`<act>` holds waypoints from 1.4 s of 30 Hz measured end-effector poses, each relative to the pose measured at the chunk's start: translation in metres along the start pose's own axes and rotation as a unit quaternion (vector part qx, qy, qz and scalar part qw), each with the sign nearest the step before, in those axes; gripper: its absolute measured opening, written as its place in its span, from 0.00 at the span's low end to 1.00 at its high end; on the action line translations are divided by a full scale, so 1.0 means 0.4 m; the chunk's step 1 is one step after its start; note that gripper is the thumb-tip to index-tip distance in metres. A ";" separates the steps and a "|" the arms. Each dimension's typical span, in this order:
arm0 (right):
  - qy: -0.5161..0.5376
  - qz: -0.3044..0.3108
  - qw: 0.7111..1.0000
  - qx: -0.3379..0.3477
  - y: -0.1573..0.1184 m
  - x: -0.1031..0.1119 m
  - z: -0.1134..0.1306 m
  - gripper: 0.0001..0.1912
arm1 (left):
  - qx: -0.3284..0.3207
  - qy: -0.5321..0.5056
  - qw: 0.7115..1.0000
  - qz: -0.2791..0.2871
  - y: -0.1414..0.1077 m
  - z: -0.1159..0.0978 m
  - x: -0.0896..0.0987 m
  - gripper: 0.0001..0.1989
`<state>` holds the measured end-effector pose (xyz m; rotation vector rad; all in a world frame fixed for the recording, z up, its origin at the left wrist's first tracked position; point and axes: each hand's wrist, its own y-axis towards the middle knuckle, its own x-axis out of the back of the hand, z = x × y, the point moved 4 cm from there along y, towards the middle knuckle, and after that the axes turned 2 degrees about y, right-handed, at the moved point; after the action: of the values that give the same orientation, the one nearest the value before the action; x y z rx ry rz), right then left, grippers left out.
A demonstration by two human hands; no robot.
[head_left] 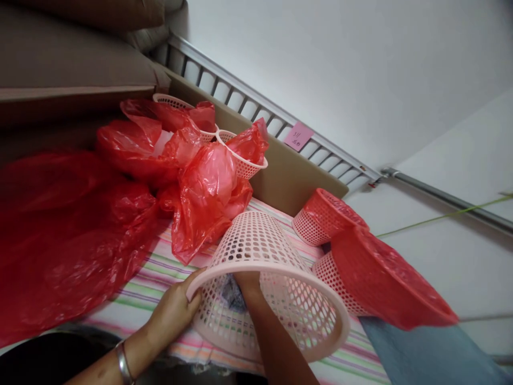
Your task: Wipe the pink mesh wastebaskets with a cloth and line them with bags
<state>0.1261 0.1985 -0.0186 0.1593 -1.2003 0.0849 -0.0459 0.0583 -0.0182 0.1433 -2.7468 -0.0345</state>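
A pink perforated plastic wastebasket (276,267) lies on its side on the striped cloth, mouth facing me. My left hand (176,303) grips the left of its rim, thumb inside. My right hand (247,279) reaches deep into the basket, against a crumpled dark grey cloth (233,294); the fingers are mostly hidden behind the basket wall and the cloth. Just beyond the basket sits a crumpled red plastic bag (204,198). To the right stand two pink baskets lined with red bags, the nearer basket (340,283) and the farther basket (310,227).
More red plastic bags (72,240) spread over the left side. Behind them are more pink baskets (246,168) with red plastic. A tan board (280,176) and a metal rail (240,96) with a pink note (298,135) run along the back. Striped cloth (140,289) covers the surface.
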 end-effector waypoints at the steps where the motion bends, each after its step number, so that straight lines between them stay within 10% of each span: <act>1: -0.010 0.000 1.000 -0.013 -0.011 -0.001 -0.002 0.17 | 0.001 0.001 1.000 -0.002 0.001 0.001 0.000 0.16; 8: -0.003 0.022 0.993 -0.113 -0.076 -0.008 -0.032 0.24 | 0.014 -0.063 0.996 -0.060 -0.041 0.025 -0.011 0.29; 14: 0.071 -0.002 0.989 -0.130 -0.110 0.007 -0.029 0.28 | 0.047 -0.111 0.981 -0.155 -0.255 0.044 -0.049 0.22; 18: 0.099 0.024 0.978 -0.183 -0.136 0.004 -0.030 0.27 | -0.083 -0.046 0.995 -0.037 -0.349 -0.023 -0.118 0.13; 28: 0.145 0.038 0.973 -0.174 -0.151 0.012 -0.042 0.25 | -0.079 -0.127 0.988 -0.033 -0.155 -0.200 -0.255 0.21; 42: 0.189 0.023 0.965 -0.182 -0.155 0.011 -0.063 0.29 | -0.086 -0.079 0.993 0.001 -0.256 -0.254 -0.287 0.11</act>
<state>0.1603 0.1417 -0.0281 -0.2019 -0.8200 -0.0645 0.1081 -0.0318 0.0276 0.0948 -2.8849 -0.2948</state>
